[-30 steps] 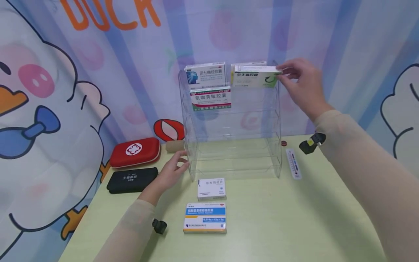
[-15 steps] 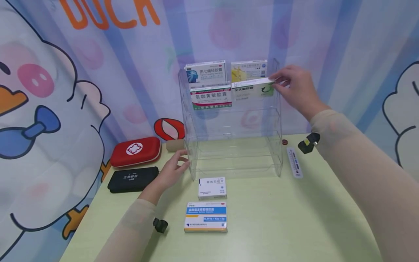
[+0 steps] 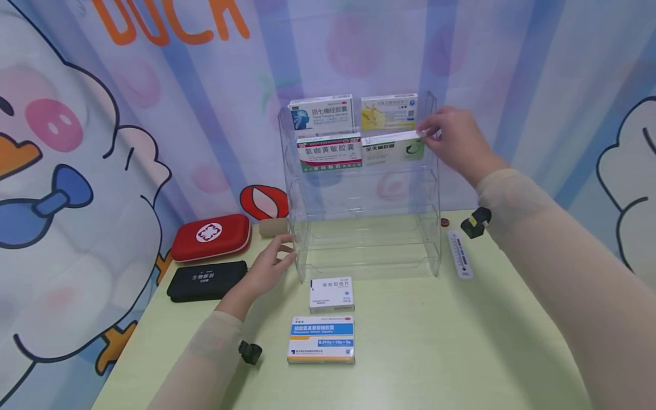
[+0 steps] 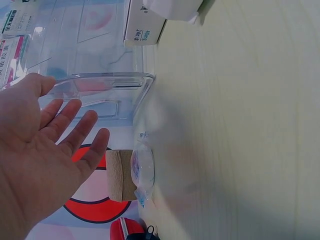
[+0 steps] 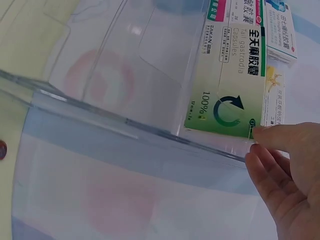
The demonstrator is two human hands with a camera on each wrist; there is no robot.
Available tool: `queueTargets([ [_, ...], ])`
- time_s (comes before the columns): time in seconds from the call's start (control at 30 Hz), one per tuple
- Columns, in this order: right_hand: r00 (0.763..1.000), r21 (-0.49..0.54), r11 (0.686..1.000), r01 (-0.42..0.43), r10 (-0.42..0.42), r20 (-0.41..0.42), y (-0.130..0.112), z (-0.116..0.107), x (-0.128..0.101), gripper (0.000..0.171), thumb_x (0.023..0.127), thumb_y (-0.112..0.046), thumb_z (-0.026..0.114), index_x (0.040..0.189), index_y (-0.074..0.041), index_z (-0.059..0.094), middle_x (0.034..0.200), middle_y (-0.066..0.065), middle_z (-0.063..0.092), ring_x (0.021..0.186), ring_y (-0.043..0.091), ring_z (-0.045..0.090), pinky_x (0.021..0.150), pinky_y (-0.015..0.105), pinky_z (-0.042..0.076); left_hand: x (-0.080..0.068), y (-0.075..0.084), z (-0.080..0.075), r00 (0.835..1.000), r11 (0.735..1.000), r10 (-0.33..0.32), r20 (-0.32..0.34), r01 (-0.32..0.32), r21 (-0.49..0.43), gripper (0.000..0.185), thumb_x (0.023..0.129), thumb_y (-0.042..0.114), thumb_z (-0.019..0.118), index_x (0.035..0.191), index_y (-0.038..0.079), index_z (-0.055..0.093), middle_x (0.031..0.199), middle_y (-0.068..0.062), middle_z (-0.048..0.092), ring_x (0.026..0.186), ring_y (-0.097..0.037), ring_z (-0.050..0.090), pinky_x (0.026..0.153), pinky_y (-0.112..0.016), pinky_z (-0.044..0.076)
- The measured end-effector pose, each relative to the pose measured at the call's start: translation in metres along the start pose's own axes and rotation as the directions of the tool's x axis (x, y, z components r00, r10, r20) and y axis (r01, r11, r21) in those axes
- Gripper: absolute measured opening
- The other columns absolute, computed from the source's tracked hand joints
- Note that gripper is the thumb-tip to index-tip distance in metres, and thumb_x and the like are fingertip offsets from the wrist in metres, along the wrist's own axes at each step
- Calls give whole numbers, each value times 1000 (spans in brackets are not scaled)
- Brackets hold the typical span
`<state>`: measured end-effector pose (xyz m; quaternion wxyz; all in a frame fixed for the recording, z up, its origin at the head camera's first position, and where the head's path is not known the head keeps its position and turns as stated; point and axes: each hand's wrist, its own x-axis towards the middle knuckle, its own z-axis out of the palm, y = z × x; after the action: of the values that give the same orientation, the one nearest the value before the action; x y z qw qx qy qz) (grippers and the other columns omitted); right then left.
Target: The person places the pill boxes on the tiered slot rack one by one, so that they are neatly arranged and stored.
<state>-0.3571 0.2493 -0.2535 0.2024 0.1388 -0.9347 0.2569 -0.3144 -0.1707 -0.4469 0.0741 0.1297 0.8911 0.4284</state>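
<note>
A pale green table point(image 3: 435, 341) stands before a cartoon duck curtain. On it is a clear tiered rack point(image 3: 430, 188). The right hand point(image 3: 453, 139) pinches the corner of a green-and-white medicine box point(image 3: 392, 149), seating it on the second tier beside a red-striped box point(image 3: 329, 152). The left hand point(image 3: 266, 267), fingers spread and relaxed, rests by the rack's base, seemingly steadying it. Two boxes point(image 3: 323, 319) lie in front; a thermometer point(image 3: 458, 253) lies to the right.

Pale green worktop point(image 3: 435, 341) with faint wood grain, evenly lit, soft shadows. Behind it hangs a backdrop curtain point(image 3: 512, 68) in blue and lilac vertical stripes, with a cartoon duck point(image 3: 56, 171) at left and orange lettering point(image 3: 169, 23) along the top.
</note>
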Motion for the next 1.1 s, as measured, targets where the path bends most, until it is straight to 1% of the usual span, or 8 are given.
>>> queueTargets([
  [0.1,998,42,999,11,-8,-56,0,5,-10,28,96,-3,67,123,3,70,130,22,62,114,37,61,97,50,56,3,-2,2,1000,1000,5,-7,-5,-5,50,106,27,58,152,18,38,154,-7,47,140,-30,48,115,-51,46],
  [0.27,983,160,986,44,-14,-184,1,28,-40,29,92,0,73,120,4,69,139,20,57,119,36,58,99,50,55,2,-4,3,1000,1000,-3,-3,3,-7,52,106,29,58,152,20,37,154,-6,47,140,-29,49,114,-50,47],
  [0.4,980,244,967,80,-32,-197,0,51,-70,31,89,-1,77,119,2,70,135,18,60,114,33,61,96,49,57,1,-3,2,1000,1000,1,-1,-1,-8,52,106,30,58,153,21,37,153,-6,47,140,-29,49,114,-50,47],
  [0.5,988,278,956,93,-53,-145,-7,69,-92,33,89,-2,78,121,0,70,134,15,62,110,31,65,93,47,59,1,-2,1,1000,1000,0,-2,0,-11,52,106,31,58,153,22,37,153,-6,47,140,-29,48,114,-50,47],
  [0.63,998,330,942,66,-61,-27,-22,94,-122,34,90,-4,78,122,-4,70,133,13,64,109,32,68,92,45,60,2,-1,0,1000,1000,-2,-5,2,-9,52,106,30,58,153,21,37,153,-5,47,140,-29,48,114,-50,46],
  [0.77,994,382,924,35,-70,78,-37,120,-152,34,89,-5,79,122,-7,70,130,11,65,108,31,70,90,44,61,1,-1,0,1000,1000,-6,-2,6,-11,52,106,31,58,153,22,37,153,-4,47,140,-28,48,115,-50,46],
  [0.9,981,427,904,28,-108,164,-52,145,-179,33,87,-5,81,119,-9,72,126,8,67,104,27,71,87,42,62,1,-1,0,1000,1000,-11,3,11,-15,53,106,32,59,153,22,36,153,-4,47,140,-28,48,115,-50,46],
  [1.1,938,506,862,-19,-159,306,-68,171,-212,31,87,-5,81,116,-6,71,123,9,67,102,31,71,84,38,63,1,1,-1,1000,1000,-20,4,20,-20,52,106,31,59,152,22,37,153,-5,47,140,-28,48,114,-50,47],
])
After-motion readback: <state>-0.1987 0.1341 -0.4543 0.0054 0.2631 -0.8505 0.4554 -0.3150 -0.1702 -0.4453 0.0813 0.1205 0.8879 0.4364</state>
